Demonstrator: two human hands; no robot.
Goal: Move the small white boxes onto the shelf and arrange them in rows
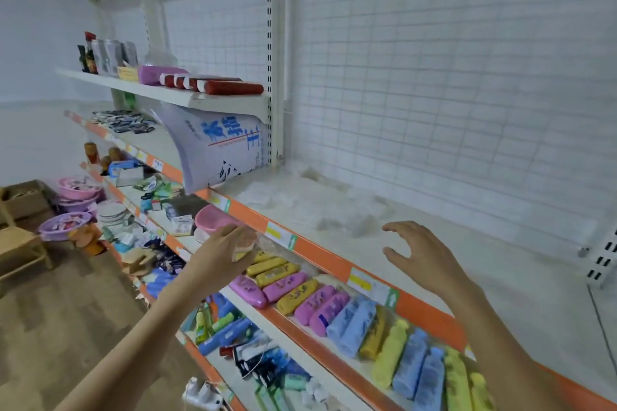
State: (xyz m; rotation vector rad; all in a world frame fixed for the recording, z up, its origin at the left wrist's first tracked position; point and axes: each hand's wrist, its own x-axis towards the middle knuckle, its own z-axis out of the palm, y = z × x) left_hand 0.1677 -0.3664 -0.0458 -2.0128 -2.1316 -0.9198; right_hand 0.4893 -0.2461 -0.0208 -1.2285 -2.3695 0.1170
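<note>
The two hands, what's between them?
In the head view, the shelf's orange edge strip with a price tag runs between the left hand and right hand.

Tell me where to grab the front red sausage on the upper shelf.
Grip the red sausage round its middle, coming from the front. It lies flat along the front edge of the upper shelf, long side facing out, with other sausages close behind.

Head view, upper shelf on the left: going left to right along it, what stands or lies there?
Dark bottles → silvery pouches → small yellow box → purple pack → row of red sausage sticks, the last reaching the slotted upright.
</note>
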